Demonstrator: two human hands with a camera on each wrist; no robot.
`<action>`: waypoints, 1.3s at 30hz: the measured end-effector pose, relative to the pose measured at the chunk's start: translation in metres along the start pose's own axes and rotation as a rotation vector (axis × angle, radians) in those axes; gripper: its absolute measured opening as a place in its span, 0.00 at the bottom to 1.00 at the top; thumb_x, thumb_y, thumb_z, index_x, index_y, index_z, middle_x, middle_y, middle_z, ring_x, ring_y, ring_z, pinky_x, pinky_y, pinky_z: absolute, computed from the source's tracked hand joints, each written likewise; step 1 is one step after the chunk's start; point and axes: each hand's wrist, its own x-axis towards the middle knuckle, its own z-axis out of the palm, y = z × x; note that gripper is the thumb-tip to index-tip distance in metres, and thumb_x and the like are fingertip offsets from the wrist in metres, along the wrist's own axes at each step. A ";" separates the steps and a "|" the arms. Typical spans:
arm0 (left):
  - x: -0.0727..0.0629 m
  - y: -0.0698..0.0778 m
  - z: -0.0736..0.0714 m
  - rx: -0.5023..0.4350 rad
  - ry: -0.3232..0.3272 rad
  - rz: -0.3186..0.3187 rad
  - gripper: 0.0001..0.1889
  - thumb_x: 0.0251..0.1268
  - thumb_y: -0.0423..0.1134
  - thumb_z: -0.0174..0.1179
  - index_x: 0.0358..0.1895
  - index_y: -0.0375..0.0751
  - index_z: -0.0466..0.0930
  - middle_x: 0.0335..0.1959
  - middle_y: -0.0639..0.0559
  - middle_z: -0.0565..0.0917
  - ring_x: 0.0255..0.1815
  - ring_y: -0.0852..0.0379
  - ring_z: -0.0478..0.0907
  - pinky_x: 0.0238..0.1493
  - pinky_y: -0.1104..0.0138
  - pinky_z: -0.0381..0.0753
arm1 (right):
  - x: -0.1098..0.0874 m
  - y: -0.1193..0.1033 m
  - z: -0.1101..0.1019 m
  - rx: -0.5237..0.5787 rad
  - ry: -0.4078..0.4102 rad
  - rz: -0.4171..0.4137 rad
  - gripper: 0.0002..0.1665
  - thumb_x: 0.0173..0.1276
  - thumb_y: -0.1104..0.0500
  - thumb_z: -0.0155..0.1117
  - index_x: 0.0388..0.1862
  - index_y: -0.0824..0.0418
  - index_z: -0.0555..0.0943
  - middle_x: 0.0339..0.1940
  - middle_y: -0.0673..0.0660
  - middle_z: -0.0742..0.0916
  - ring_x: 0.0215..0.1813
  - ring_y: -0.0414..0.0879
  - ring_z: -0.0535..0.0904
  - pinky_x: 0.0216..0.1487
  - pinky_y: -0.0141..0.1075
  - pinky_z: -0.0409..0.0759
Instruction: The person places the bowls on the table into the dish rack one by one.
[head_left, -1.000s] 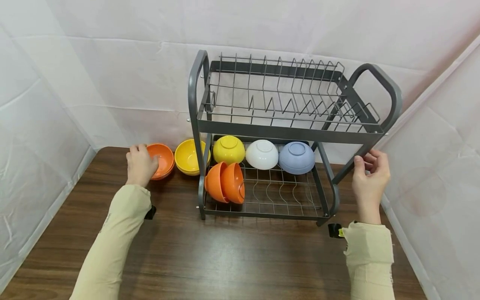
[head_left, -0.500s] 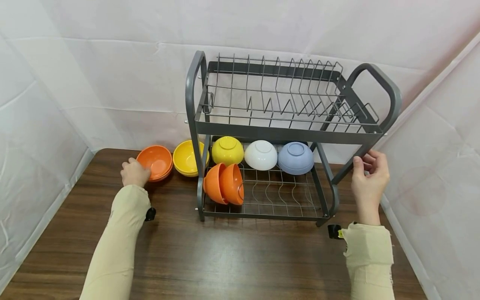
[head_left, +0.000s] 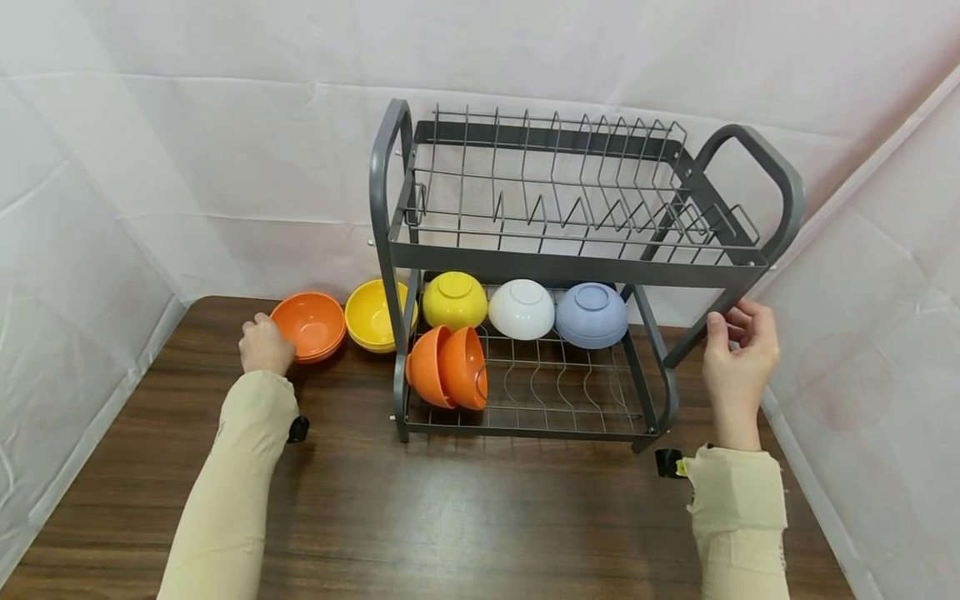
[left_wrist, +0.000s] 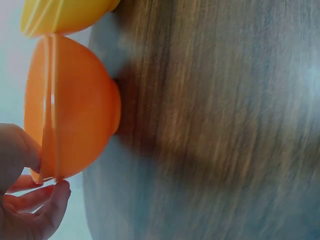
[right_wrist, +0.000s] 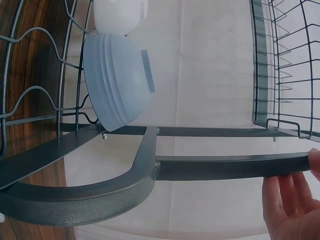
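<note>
My left hand [head_left: 266, 343] pinches the left rim of a nested stack of orange bowls [head_left: 309, 325] standing upright on the table. In the left wrist view, the thumb lies over the rim of the orange bowls [left_wrist: 80, 107], with fingertips at the outer side. On the right, my right hand [head_left: 741, 354] grips the side post of a dark grey two-tier dish rack [head_left: 577, 267]; the right wrist view shows fingers [right_wrist: 287, 197] around that post [right_wrist: 230, 166]. Stacked yellow bowls [head_left: 367, 321] stand between the orange stack and the rack.
On the lower tier, a yellow bowl [head_left: 455, 300], a white bowl [head_left: 522, 310] and light blue bowls [head_left: 591, 317] sit upside down. Two orange bowls [head_left: 463, 367] lean on their sides in front. White sheeting [head_left: 225, 142] hangs behind the wooden table [head_left: 450, 517].
My left hand has moved left and slightly down, and the orange stack has shifted a little left with it. The right hand keeps its hold on the rack post.
</note>
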 end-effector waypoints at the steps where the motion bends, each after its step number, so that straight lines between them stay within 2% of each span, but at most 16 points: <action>1: 0.000 0.001 -0.001 0.001 0.009 0.007 0.25 0.52 0.30 0.51 0.52 0.13 0.59 0.44 0.19 0.66 0.43 0.25 0.68 0.47 0.43 0.70 | 0.000 0.000 0.000 0.002 0.000 0.002 0.15 0.62 0.67 0.56 0.47 0.73 0.74 0.28 0.34 0.76 0.28 0.31 0.71 0.26 0.19 0.69; 7: 0.001 0.005 -0.007 0.036 0.004 0.026 0.24 0.55 0.30 0.51 0.52 0.14 0.60 0.44 0.20 0.68 0.43 0.25 0.69 0.45 0.44 0.72 | 0.000 -0.001 -0.001 -0.005 0.002 -0.001 0.14 0.62 0.67 0.56 0.46 0.72 0.74 0.28 0.34 0.76 0.28 0.31 0.71 0.26 0.19 0.68; 16: 0.003 0.011 -0.018 0.054 0.016 0.013 0.20 0.57 0.31 0.49 0.50 0.18 0.65 0.42 0.22 0.72 0.41 0.25 0.71 0.39 0.43 0.74 | -0.002 -0.002 -0.002 -0.002 0.000 -0.002 0.14 0.62 0.68 0.56 0.46 0.72 0.74 0.28 0.34 0.75 0.28 0.31 0.71 0.26 0.19 0.68; 22: 0.002 0.012 -0.023 0.048 0.060 0.028 0.17 0.57 0.30 0.48 0.47 0.21 0.70 0.39 0.25 0.75 0.35 0.27 0.74 0.34 0.43 0.76 | -0.002 -0.003 -0.002 -0.003 0.003 -0.011 0.14 0.61 0.68 0.56 0.45 0.72 0.74 0.27 0.34 0.75 0.28 0.30 0.71 0.26 0.18 0.68; 26: 0.001 0.014 -0.026 0.025 0.089 0.026 0.18 0.57 0.29 0.47 0.52 0.27 0.71 0.43 0.27 0.76 0.36 0.27 0.74 0.35 0.42 0.75 | -0.002 -0.003 -0.002 -0.011 0.002 -0.015 0.14 0.61 0.68 0.56 0.45 0.72 0.74 0.27 0.33 0.75 0.28 0.29 0.71 0.27 0.18 0.68; 32: -0.008 0.020 -0.038 -0.018 0.131 0.041 0.20 0.58 0.30 0.45 0.54 0.30 0.72 0.47 0.28 0.76 0.37 0.27 0.73 0.34 0.42 0.74 | -0.002 -0.004 -0.001 -0.013 0.003 -0.017 0.14 0.61 0.68 0.57 0.45 0.72 0.74 0.27 0.33 0.75 0.27 0.29 0.71 0.27 0.18 0.68; 35: -0.016 0.021 -0.045 -0.028 0.126 0.049 0.21 0.57 0.30 0.43 0.55 0.31 0.72 0.48 0.29 0.76 0.38 0.27 0.73 0.34 0.42 0.73 | -0.002 -0.004 -0.001 -0.013 0.001 -0.023 0.14 0.61 0.67 0.57 0.45 0.72 0.74 0.27 0.33 0.76 0.27 0.29 0.71 0.27 0.19 0.68; 39: -0.028 0.021 -0.055 -0.027 0.132 0.101 0.21 0.57 0.30 0.40 0.54 0.31 0.72 0.48 0.29 0.76 0.37 0.27 0.73 0.30 0.43 0.73 | -0.002 -0.003 -0.001 -0.016 0.000 -0.027 0.14 0.61 0.67 0.57 0.46 0.72 0.74 0.27 0.33 0.76 0.28 0.29 0.71 0.27 0.19 0.68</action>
